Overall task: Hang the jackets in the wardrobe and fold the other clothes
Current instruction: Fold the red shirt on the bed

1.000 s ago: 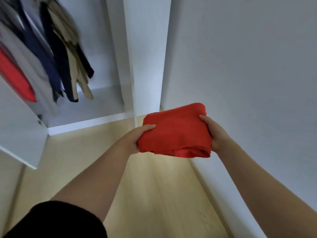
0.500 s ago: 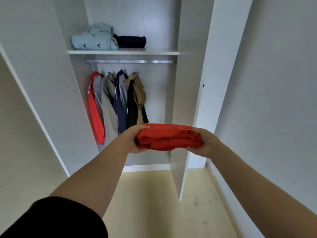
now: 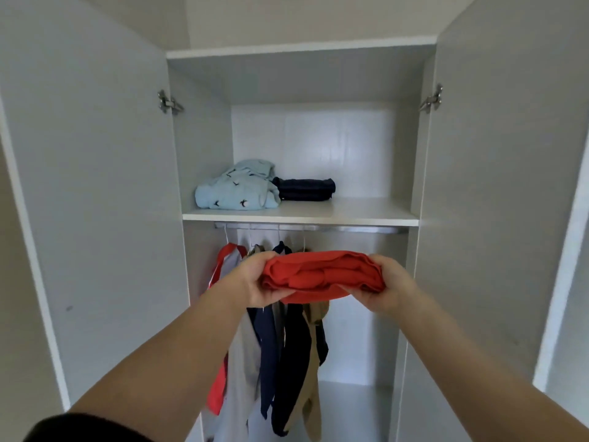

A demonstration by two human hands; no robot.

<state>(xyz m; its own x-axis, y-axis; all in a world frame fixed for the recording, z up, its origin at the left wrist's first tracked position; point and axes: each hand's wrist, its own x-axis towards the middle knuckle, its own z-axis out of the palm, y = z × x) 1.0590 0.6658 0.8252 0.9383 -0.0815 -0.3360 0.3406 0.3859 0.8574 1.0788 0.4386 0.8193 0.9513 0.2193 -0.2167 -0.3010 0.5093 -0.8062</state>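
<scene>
A folded red garment (image 3: 322, 275) is held in front of the open white wardrobe (image 3: 204, 148), just below its shelf (image 3: 360, 215). My left hand (image 3: 251, 282) grips its left end and my right hand (image 3: 387, 285) grips its right end. On the shelf lie a folded light-blue garment with small dark prints (image 3: 237, 191) and a folded dark navy garment (image 3: 306, 188). Under the shelf, several jackets (image 3: 280, 362) in red, grey, navy and tan hang from a metal rail (image 3: 350, 229), partly hidden by my hands.
Both wardrobe doors stand open, the left door (image 3: 95, 202) and the right door (image 3: 497, 202) flanking my arms. The right half of the shelf is bare. The wardrobe floor (image 3: 347, 406) shows on the right below the rail.
My view has swung from the floor and wall up to face the wardrobe straight on. Both hands have lifted the red garment closer to the shelf.
</scene>
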